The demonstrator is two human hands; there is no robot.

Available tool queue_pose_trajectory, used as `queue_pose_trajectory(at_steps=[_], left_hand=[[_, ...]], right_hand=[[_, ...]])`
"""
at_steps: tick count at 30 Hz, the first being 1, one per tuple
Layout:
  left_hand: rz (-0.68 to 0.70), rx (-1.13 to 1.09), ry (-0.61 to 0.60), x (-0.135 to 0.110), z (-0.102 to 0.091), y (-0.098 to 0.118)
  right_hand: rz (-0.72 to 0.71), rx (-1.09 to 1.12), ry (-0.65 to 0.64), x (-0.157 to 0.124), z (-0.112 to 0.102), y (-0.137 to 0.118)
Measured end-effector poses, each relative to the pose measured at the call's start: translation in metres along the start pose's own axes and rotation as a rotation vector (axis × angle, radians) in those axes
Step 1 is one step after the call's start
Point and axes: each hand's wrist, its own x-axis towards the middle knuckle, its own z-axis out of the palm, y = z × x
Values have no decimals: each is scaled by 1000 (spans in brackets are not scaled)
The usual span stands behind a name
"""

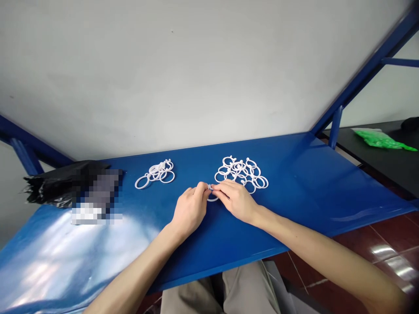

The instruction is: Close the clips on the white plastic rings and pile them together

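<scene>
My left hand [190, 208] and my right hand [237, 200] meet over the middle of the blue table. Their fingertips are pinched together on one white plastic ring [212, 200], which looks like a curtain ring with a small eyelet. Its lower curve shows between the hands, while the fingers cover most of the rest. Just beyond my right hand lies a loose pile of similar white rings [238, 167], several overlapping. Farther left, apart from my left hand, sits a smaller cluster of white rings [159, 168].
Black plastic bags [55, 181] lie at the table's left end, beside a blurred-out dark object [101, 192]. The blue table [294, 174] backs onto a pale wall [196, 78]. Blue frame bars [360, 65] slope at both sides. A green bag [381, 138] rests on a black surface at right.
</scene>
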Motion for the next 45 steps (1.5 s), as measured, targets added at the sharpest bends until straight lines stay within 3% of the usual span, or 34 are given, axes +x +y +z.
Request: queue_pose_trajectory(at_steps=[6, 12, 18, 23, 28, 33, 37, 40, 45], left_hand=[[52, -158, -50, 0, -3, -11], [137, -96, 78, 15, -11, -20], [-74, 314, 188, 22, -12, -61], [-246, 478, 118, 21, -17, -89], [-265, 497, 64, 21, -21, -95], [-226, 374, 215, 23, -23, -85], [-127, 208, 405, 23, -21, -67], [72, 81, 496, 20, -17, -48], [419, -34, 474, 14, -11, -22]], right_hand=[[-111, -85, -28, 0, 0, 0], [-41, -163, 120, 17, -17, 12], [275, -393, 173, 18, -48, 53], [401, -424, 141, 19, -54, 72], [447, -442, 147, 20, -53, 73], [374, -423, 220, 19, -52, 69], [270, -378, 266, 20, -50, 58], [184, -271, 252, 20, -44, 41], [208, 139, 0, 17, -23, 6]])
